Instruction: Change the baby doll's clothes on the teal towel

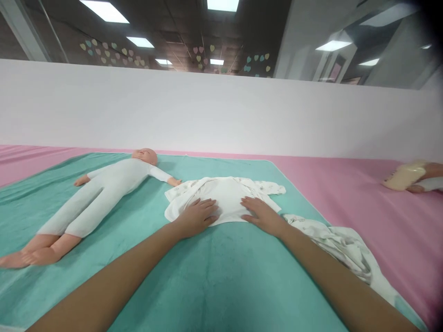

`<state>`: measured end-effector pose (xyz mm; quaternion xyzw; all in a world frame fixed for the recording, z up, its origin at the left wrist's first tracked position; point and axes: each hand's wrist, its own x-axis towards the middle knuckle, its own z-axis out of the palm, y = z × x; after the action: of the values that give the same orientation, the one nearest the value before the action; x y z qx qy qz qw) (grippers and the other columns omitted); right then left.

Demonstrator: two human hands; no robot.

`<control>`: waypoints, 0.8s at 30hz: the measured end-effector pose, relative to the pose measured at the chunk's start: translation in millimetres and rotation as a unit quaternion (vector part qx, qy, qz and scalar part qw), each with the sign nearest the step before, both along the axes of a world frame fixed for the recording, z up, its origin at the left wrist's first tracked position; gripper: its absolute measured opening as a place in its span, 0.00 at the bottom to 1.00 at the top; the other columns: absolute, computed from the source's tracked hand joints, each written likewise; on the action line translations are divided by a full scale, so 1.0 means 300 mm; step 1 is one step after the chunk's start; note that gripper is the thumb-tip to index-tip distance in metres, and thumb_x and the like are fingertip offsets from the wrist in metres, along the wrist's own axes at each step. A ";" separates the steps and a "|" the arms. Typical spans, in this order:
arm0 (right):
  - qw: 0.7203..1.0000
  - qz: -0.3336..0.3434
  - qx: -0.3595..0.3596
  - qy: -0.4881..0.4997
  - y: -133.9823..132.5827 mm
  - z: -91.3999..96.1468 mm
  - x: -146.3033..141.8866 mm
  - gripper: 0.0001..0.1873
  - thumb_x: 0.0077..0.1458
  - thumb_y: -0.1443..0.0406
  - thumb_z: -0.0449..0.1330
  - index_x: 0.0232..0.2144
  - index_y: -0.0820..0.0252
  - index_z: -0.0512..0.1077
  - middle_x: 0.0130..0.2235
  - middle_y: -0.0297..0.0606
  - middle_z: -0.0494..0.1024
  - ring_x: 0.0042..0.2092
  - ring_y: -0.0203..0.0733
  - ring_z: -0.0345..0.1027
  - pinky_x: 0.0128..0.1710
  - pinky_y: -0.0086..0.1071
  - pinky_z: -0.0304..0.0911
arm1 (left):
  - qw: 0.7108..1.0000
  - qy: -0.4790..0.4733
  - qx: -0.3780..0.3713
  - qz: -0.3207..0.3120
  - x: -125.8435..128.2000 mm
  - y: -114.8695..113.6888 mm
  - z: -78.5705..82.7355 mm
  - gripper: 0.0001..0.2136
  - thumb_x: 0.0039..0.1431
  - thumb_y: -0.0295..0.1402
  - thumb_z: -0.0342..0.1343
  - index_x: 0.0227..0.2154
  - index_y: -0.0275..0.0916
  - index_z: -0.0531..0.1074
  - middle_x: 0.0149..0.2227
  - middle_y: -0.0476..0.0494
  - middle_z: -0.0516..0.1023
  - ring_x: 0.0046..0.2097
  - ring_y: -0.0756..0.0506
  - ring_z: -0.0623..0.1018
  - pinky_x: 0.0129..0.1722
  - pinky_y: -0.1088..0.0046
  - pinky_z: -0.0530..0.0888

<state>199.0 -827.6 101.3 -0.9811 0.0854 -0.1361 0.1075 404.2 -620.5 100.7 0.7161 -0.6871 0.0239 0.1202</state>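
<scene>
A small white baby shirt (226, 196) with a faint print on its sleeves lies spread on the green blanket (214, 272). My left hand (197, 216) rests flat on its left side, fingers stretched out. On the right side of the shirt lies my right hand (263, 215), palm down with the fingers apart. Neither hand grips the cloth. To the left a baby doll (114, 189) in a white suit lies on its back, its outstretched hand close to the shirt's left sleeve.
A crumpled heap of printed white cloth (339, 244) lies beside my right forearm. Pink cloth (318, 184) surrounds the green blanket. At the far right another person's hand (429, 173) is by a pale yellow object (403, 177). A white wall (214, 115) stands behind.
</scene>
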 end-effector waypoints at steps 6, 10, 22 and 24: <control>0.999 0.029 -0.006 0.024 0.004 0.080 -0.073 0.15 0.55 0.51 0.55 0.34 0.55 0.71 0.40 0.37 0.74 0.43 0.43 0.65 0.43 0.38 0.60 | 0.995 -0.022 -0.034 -0.092 -0.059 0.001 0.035 0.18 0.63 0.44 0.45 0.52 0.45 0.66 0.60 0.50 0.64 0.57 0.45 0.66 0.58 0.64 0.61; 0.998 0.028 0.036 0.051 0.008 0.104 -0.075 0.10 0.55 0.56 0.55 0.36 0.55 0.69 0.40 0.36 0.72 0.41 0.40 0.64 0.40 0.34 0.59 | 0.993 -0.066 -0.048 -0.091 -0.060 -0.007 0.029 0.14 0.65 0.39 0.43 0.45 0.44 0.70 0.58 0.51 0.66 0.55 0.45 0.68 0.55 0.63 0.63; 0.998 -0.008 -0.051 0.047 0.006 0.106 -0.075 0.10 0.47 0.75 0.46 0.25 0.59 0.64 0.29 0.32 0.71 0.33 0.35 0.60 0.36 0.30 0.52 | 0.991 -0.115 -0.033 -0.057 -0.061 -0.035 0.024 0.15 0.65 0.34 0.40 0.43 0.41 0.72 0.55 0.47 0.70 0.54 0.44 0.69 0.53 0.64 0.63; 0.997 -0.027 -0.063 0.035 0.008 0.109 -0.072 0.09 0.47 0.75 0.46 0.24 0.59 0.63 0.27 0.32 0.69 0.31 0.35 0.58 0.36 0.29 0.51 | 0.991 -0.114 -0.035 -0.053 -0.061 -0.035 0.025 0.15 0.65 0.33 0.40 0.41 0.40 0.72 0.54 0.46 0.70 0.54 0.44 0.69 0.52 0.64 0.63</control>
<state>177.6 -825.2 133.9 -0.9874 0.1071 -0.1097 0.0384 385.9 -631.0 108.3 0.6667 -0.7320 0.1228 0.0673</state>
